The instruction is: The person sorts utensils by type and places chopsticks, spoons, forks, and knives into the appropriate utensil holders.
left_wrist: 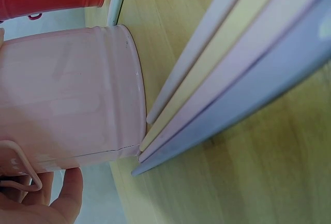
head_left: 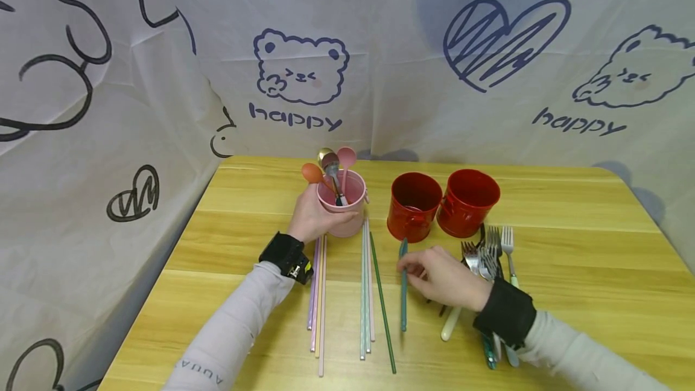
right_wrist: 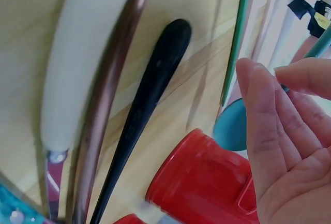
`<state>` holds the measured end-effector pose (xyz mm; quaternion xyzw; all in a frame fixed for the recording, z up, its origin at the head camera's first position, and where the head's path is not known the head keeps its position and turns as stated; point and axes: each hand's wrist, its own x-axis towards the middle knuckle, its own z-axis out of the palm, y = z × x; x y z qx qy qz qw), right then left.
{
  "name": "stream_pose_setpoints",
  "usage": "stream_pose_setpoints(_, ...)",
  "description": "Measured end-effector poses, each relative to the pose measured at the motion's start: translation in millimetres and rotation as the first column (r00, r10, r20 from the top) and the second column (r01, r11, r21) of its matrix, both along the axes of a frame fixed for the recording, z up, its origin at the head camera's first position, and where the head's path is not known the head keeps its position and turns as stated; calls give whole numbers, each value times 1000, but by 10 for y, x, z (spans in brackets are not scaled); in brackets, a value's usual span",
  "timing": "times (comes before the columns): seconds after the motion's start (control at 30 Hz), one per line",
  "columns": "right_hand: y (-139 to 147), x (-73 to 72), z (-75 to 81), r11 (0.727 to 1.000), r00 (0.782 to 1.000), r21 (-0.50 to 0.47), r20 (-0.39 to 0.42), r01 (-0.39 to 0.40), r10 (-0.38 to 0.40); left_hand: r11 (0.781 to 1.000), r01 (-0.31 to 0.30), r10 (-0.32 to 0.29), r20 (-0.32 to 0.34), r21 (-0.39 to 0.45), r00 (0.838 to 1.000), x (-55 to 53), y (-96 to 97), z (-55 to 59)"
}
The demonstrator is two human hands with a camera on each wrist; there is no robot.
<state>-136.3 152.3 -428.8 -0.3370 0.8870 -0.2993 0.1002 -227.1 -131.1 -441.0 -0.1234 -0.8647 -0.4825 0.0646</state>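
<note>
My left hand (head_left: pixel 315 217) holds the near left side of a small pink bucket (head_left: pixel 347 225). Several spoons stand in that bucket, among them an orange spoon (head_left: pixel 312 172) and a pink spoon (head_left: pixel 346 157). In the left wrist view the pink bucket (left_wrist: pixel 62 94) fills the left side, with fingers around its handle side. A teal spoon (head_left: pixel 404 306) is pinched between thumb and fingers of my right hand (head_left: pixel 442 276), above the table in front of the red buckets. Its round bowl (right_wrist: pixel 231 125) shows in the right wrist view, partly behind the fingers.
Two red buckets (head_left: pixel 415 222) (head_left: pixel 468 216) stand right of the pink one. Pastel sticks (head_left: pixel 316 318) lie left, more sticks (head_left: pixel 365 306) and a green stick (head_left: pixel 384 312) in the middle. Several forks (head_left: pixel 507 240) and other cutlery lie under and beside the right wrist.
</note>
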Motion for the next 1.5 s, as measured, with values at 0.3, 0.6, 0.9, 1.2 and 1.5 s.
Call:
stream_pose_setpoints(0.3,-65,-57,-1,995,1000,-96,-9,16,-16,1000,-3,3,15,4,1000,-4,-6,-4)
stream_pose_setpoints(0.6,-192,-94,44,979,991,-191,-98,75,-95,1000,-10,10,0,-12,1000,-7,1,-1)
stream_pose_setpoints(0.9,-338,-219,105,952,947,-285,-259,112,-189,1000,-2,2,-14,-14,1000,-10,-2,-4)
stream_pose_setpoints(1.2,-461,-329,208,929,940,-352,-265,113,-215,1000,1,-1,-10,-9,1000,-4,5,3)
stream_pose_setpoints(1.5,-576,-499,370,892,916,-431,-290,133,-277,1000,-15,15,8,-10,1000,9,0,11)
